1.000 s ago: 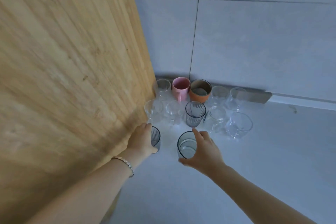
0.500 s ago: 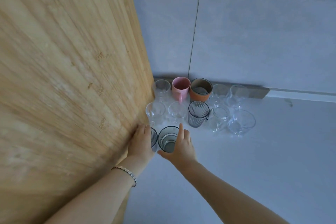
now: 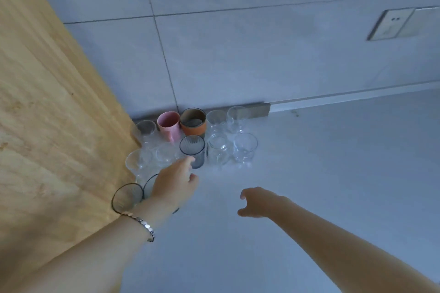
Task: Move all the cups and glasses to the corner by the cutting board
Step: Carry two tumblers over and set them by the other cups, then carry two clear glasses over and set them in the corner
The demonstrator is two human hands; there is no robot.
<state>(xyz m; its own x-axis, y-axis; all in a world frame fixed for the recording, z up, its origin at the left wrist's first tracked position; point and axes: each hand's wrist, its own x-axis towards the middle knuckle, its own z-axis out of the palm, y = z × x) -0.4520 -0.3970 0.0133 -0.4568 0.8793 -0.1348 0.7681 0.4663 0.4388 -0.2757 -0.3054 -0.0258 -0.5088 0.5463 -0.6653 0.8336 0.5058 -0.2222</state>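
1. Head view: two dark-rimmed glasses, one [image 3: 127,197] and a second [image 3: 148,185] half hidden behind the left hand, stand upright just beside the cutting board [image 3: 47,138], at the front of the cluster in the corner.
2. Change: a second ago each hand was on one of these glasses, sliding them in; now both hands are off. Left hand [image 3: 175,185] hovers over the second glass, fingers loosely spread, pinching nothing; fingertips near the ribbed grey glass [image 3: 192,153], contact unclear.
3. Right hand [image 3: 258,202] has pulled back over bare desk [image 3: 309,173], open and relaxed, empty, well apart from the cluster.
4. Meaning: the last two look placed; judged near done or done, since no stray cups show elsewhere in frame.
5. Orientation: all stand mouth up, long axis vertical. Pink mug [image 3: 168,125] and orange-sleeved cup [image 3: 192,122] sit at the back against the wall [image 3: 238,54].
6. Clear glasses fill around them, e.g. a front right one [image 3: 245,147] and a back left one [image 3: 145,129]; packed close, touching or not is hard to tell.
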